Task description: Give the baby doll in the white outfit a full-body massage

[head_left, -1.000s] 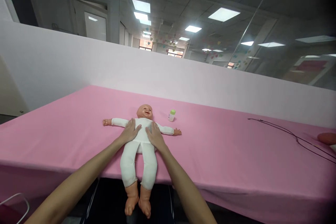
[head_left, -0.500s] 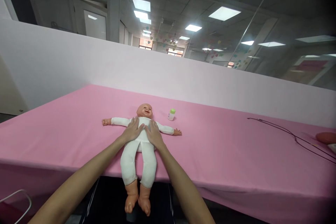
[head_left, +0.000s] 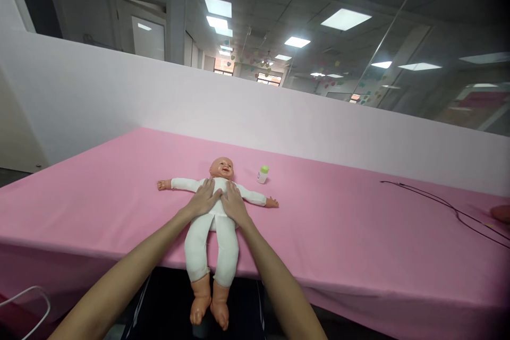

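A baby doll [head_left: 217,210] with a white cloth body lies on its back, head away from me and arms spread wide. Its feet hang over the near edge of the pink-covered table [head_left: 338,234]. My left hand [head_left: 204,199] rests flat on one side of the doll's chest, fingers stretched toward its shoulder. Flat on the other side of the chest lies my right hand [head_left: 233,202], its thumb close to the left one. Beyond the doll's outstretched arm stands a small white bottle [head_left: 263,175] with a green cap.
A thin black cable [head_left: 442,203] runs across the table at the right, near a reddish-brown object [head_left: 500,213] cut by the frame edge. Behind the table rises a white low wall [head_left: 255,111] with glass above it. A white cable [head_left: 43,297] loops at the lower left.
The whole view has shifted slightly, so things sit a little further right. Both hands stay on the doll's chest with almost no visible movement.
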Available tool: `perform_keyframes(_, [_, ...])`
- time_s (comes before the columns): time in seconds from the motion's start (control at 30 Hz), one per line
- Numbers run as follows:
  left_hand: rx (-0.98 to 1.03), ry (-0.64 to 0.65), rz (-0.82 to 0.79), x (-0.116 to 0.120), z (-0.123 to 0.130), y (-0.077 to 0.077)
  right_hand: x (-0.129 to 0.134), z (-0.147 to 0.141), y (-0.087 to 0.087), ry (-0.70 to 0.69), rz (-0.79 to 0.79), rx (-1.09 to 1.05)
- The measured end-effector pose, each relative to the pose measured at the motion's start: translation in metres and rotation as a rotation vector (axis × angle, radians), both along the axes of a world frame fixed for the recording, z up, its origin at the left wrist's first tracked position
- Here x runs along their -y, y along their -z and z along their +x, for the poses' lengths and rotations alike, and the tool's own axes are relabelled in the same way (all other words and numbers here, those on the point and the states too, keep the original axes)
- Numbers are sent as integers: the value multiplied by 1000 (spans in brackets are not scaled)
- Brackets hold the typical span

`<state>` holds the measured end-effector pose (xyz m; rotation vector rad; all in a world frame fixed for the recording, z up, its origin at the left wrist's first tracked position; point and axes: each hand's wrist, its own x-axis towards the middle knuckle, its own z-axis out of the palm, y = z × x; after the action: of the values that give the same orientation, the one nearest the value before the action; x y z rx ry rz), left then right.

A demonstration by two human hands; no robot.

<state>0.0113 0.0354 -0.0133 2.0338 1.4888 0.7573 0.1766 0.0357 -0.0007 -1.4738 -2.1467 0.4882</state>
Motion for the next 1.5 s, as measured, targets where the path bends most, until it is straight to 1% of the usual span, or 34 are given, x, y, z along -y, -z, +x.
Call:
perform_keyframes(0.07, [22, -57, -43, -2, -11, 6, 0, 8, 5, 78, -31, -32])
perform_keyframes(0.13, [12, -37, -111, 10, -23, 9, 12, 16, 13, 86, -61, -51])
perform_keyframes(0.23, [-50, 65, -150, 39, -29, 6, 35, 19, 25, 10, -64, -52])
perform_keyframes(0.3, [-87, 135, -97, 49, -21, -2, 41, 14, 26, -78, -23, -27])
perform_keyframes(0.37, [-96, 178, -29, 45, -8, -9, 35, 6, 20, -155, 24, 10])
perform_keyframes(0.43, [-73, 161, 8, 30, 2, -11, 22, 2, 11, -157, 38, 25])
perform_keyframes(0.53, [-13, 42, 3, 5, 3, -4, 6, 6, 2, -16, -17, -20])
perform_keyframes(0.6, [34, -22, -30, 2, -8, 5, 9, 14, 4, 56, -67, -57])
perform_keyframes(0.67, [65, -38, -93, 13, -21, 12, 23, 22, 11, 64, -100, -77])
perform_keyframes(0.73, [61, -19, -143, 34, -29, 13, 40, 25, 19, 37, -101, -80])
perform_keyframes(0.8, [24, 54, -132, 55, -29, 7, 50, 24, 26, -20, -68, -66])
perform_keyframes(0.87, [-24, 162, -66, 65, -19, -3, 48, 18, 28, -115, -3, -43])
perform_keyframes(0.93, [-65, 228, -3, 60, -4, -12, 35, 12, 26, -190, 49, -35])
perform_keyframes(0.97, [-79, 219, 16, 53, 2, -15, 25, 9, 25, -194, 60, -42])
perform_keyframes(1.03, [-85, 134, 32, 33, 9, -17, 7, 8, 24, -129, 50, -77])
perform_keyframes(1.1, [-48, 24, 19, 18, 7, -14, -6, 13, 24, -33, 32, -134])
perform_keyframes(1.17, [31, -67, -18, 16, -4, -10, -9, 25, 25, 42, 40, -202])
perform_keyframes(1.2, [70, -102, -41, 23, -12, -7, -7, 33, 25, 60, 54, -233])
perform_keyframes(1.23, [104, -125, -55, 34, -21, -6, -4, 43, 23, 61, 74, -256])
perform_keyframes(1.3, [162, -138, -20, 70, -36, -2, 3, 64, 18, 65, 122, -251])
perform_keyframes(1.33, [203, -116, 56, 93, -42, 0, 5, 75, 15, 100, 152, -214])
perform_keyframes(1.37, [259, -94, 154, 118, -45, 2, 8, 86, 11, 170, 189, -155])
perform_keyframes(1.43, [362, -126, 340, 169, -46, 10, 9, 105, 6, 402, 253, 11])
perform_keyframes(1.47, [390, -143, 433, 192, -43, 16, 9, 112, 4, 520, 263, 93])
perform_keyframes(1.5, [404, -134, 524, 213, -39, 23, 9, 118, 4, 612, 251, 162])
